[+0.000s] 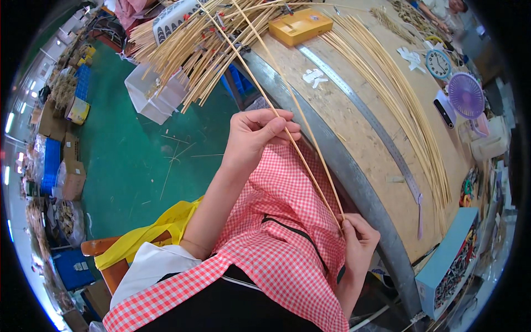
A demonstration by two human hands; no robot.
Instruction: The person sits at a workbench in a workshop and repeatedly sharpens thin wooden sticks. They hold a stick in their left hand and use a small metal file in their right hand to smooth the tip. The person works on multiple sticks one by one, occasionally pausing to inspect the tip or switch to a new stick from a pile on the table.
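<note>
Two long, thin, pale bamboo strips (289, 91) slant over my lap and the table edge, spreading apart toward the top. My left hand (257, 133) pinches the nearer strip between thumb and fingers, partway along. The other strip runs just right of those fingertips. Lower down at the right, the strips come together in my right hand (358, 235), whose thumb and fingers pinch them near their ends. Whether they are joined there is hidden. Beneath both hands lies a red-and-white checked apron (282, 188).
On the table (381, 182) lie a long metal ruler (362, 108), a bundle of bamboo strips (406, 105) and a yellow box (300, 26). More sticks (193, 61) jut over its far left end. A blue box of small pieces (449, 260) stands at the right, near a purple fan (466, 96).
</note>
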